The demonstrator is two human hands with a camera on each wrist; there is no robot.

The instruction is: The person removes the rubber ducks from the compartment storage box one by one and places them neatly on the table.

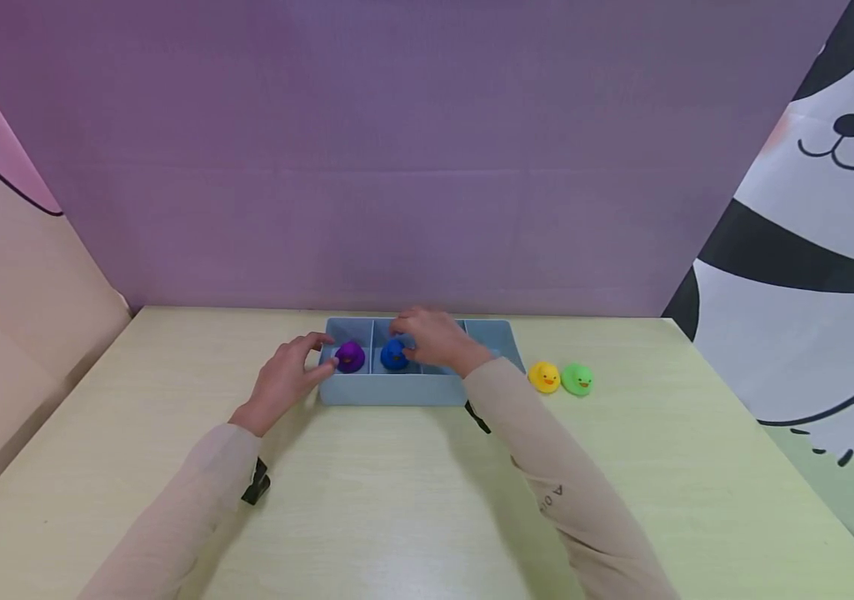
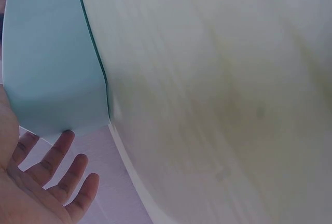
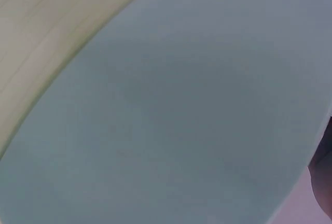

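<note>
A light blue divided box (image 1: 389, 390) stands on the table. My right hand (image 1: 437, 340) reaches over it and pinches a blue rubber duck (image 1: 394, 356) in the second compartment from the left, thumb at the duck's right side and fingers curled behind it. At the box's left end is my left hand (image 1: 284, 382), fingers spread, its thumb tip close beside a purple rubber duck (image 1: 350, 357) in the leftmost compartment. The left wrist view shows the loosely extended fingers of the left hand (image 2: 36, 187) by the box's end. Box wall (image 3: 181, 105) fills most of the right wrist view.
Right of the box, a yellow rubber duck (image 1: 544, 377) and a green rubber duck (image 1: 577, 380) sit side by side on the pale wooden table (image 1: 367, 508). A purple backdrop (image 1: 412, 167) rises behind the table, and a panda picture (image 1: 816, 333) covers the right side.
</note>
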